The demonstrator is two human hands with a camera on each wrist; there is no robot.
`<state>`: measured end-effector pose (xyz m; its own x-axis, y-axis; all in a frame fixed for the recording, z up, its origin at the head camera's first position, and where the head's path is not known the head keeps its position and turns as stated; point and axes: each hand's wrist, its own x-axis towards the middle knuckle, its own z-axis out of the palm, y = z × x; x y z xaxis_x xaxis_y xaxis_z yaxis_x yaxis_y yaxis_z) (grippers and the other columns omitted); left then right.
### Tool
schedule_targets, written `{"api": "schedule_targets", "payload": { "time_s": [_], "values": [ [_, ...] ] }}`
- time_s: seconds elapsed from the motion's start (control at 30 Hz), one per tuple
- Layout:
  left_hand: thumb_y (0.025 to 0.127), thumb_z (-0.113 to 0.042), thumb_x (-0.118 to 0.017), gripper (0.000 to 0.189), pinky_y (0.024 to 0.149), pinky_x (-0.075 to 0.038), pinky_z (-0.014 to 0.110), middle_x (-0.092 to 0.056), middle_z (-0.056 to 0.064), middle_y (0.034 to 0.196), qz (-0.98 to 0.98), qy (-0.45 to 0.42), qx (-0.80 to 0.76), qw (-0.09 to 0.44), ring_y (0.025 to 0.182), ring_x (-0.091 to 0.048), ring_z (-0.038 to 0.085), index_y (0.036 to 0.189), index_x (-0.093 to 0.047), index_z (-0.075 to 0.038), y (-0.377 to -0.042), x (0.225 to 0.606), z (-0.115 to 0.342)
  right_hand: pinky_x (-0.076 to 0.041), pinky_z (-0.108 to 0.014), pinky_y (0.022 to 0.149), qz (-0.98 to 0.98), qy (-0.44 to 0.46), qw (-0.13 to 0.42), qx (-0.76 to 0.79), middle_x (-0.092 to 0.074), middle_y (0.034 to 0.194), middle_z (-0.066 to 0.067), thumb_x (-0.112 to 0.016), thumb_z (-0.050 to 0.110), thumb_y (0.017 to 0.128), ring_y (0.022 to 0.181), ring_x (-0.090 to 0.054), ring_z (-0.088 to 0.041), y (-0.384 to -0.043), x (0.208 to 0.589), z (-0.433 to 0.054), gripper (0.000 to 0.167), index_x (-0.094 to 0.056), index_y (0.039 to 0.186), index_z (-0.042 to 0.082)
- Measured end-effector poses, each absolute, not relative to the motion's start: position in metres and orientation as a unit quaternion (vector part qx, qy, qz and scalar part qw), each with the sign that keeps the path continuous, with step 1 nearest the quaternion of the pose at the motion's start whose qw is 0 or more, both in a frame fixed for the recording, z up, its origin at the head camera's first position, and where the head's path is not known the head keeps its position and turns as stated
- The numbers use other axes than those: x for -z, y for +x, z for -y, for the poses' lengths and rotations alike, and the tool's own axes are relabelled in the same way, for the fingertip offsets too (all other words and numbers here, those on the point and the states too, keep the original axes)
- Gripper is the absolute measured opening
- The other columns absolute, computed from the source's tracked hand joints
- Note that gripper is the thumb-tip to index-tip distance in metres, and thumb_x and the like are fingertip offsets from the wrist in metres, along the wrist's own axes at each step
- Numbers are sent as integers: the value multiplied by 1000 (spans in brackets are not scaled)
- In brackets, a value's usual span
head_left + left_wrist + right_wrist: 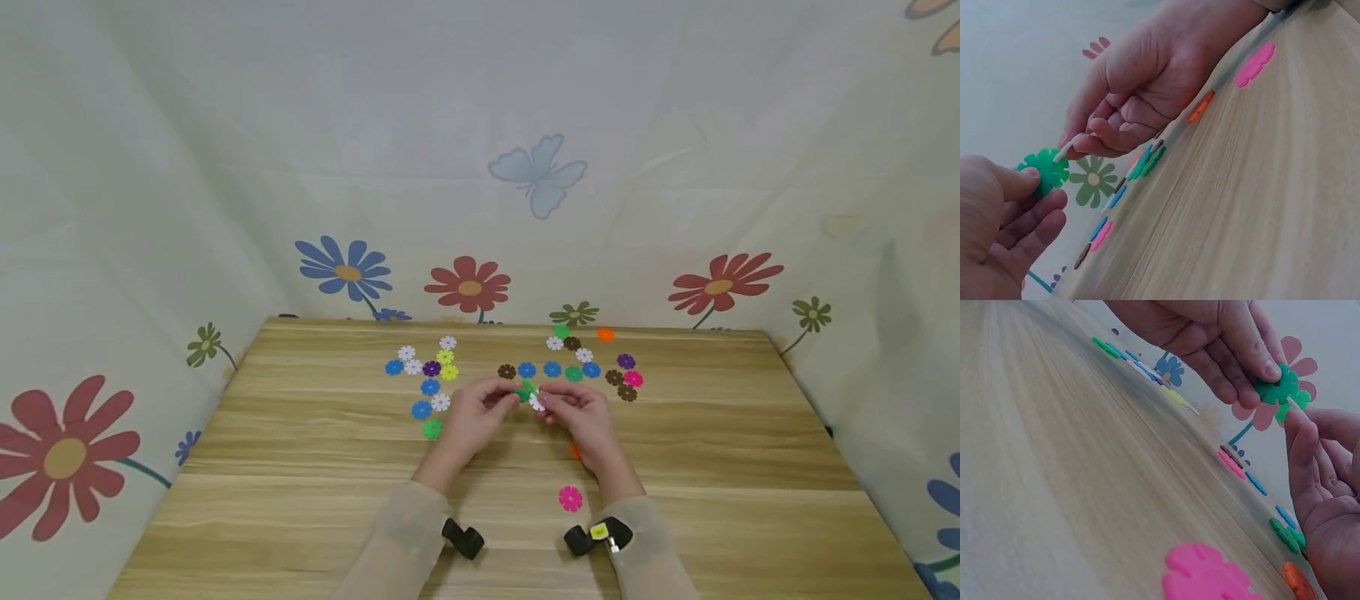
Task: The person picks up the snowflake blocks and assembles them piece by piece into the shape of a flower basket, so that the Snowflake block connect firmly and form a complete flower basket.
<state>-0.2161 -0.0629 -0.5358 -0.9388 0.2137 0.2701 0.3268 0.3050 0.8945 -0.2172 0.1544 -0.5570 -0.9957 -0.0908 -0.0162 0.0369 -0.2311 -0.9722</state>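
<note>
Above the table, my left hand (474,414) pinches a green notched plastic disc (1050,169) between thumb and fingers. A lighter green disc (1297,406) overlaps its edge at an angle in the right wrist view. My right hand (588,417) pinches a white notched disc (536,402) between thumb and forefinger. Seen edge-on in the left wrist view, the white disc meets the rim of the green pieces. My right fingertips cover part of it. Both hands are close together, fingertips facing each other.
Several blue, white, yellow and purple discs (422,410) lie left on the wooden table (300,500). More discs (573,374) lie behind the hands and to the right. A pink disc (570,499) lies near the right wrist, and an orange disc (1299,581) sits under the right hand.
</note>
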Motion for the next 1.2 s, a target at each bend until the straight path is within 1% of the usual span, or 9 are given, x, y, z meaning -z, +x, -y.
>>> {"api": "schedule_targets", "payload": {
  "time_s": [0.1,0.2,0.4,0.63,0.8,1.0,1.2],
  "values": [
    [103,-7,-77,11,81,-64,29,-81,4,108,808,-183,557,61,91,-77,16,111,-83,-11,-216,536,63,-64,-25,72,-619,-24,37,784,-81,97,-10,-78,1,100,80,-77,-16,-217,557,-154,24,-72,120,-12],
    [102,-5,-78,11,82,-64,28,-81,4,108,808,-199,550,74,92,-77,15,109,-83,-11,-217,537,64,-63,-25,71,-618,-23,36,785,-81,97,-9,-77,0,100,80,-77,-16,-216,556,-154,22,-73,118,-11],
    [100,-1,-78,11,83,-64,27,-81,6,108,807,-215,544,84,94,-77,16,107,-83,-8,-219,538,65,-63,-24,70,-616,-22,38,787,-81,95,-9,-78,-1,99,78,-76,-15,-216,555,-154,23,-72,118,-13],
    [103,-3,-76,11,83,-64,27,-81,4,109,812,-204,541,74,94,-77,14,109,-83,-9,-217,537,65,-62,-24,70,-614,-19,36,788,-81,93,-8,-77,-2,100,77,-75,-15,-216,554,-154,28,-70,122,-17],
    [103,-6,-77,11,87,-63,26,-81,5,113,826,-202,520,77,100,-77,16,111,-83,-9,-215,535,64,-62,-24,71,-617,-28,36,786,-81,94,-8,-77,-1,100,78,-75,-15,-216,553,-153,30,-68,123,-19],
    [101,-6,-79,11,88,-63,27,-81,5,115,832,-202,510,87,103,-78,19,111,-84,-9,-214,534,62,-63,-25,71,-617,-34,40,786,-81,97,-8,-76,-4,99,78,-76,-15,-216,554,-153,28,-68,121,-19],
    [100,-8,-81,9,89,-63,27,-83,3,111,835,-202,503,94,103,-79,17,107,-86,-11,-211,537,57,-64,-26,73,-611,-19,59,789,-81,98,-9,-75,-5,99,78,-77,-16,-215,554,-153,23,-70,119,-17]
  ]
}}
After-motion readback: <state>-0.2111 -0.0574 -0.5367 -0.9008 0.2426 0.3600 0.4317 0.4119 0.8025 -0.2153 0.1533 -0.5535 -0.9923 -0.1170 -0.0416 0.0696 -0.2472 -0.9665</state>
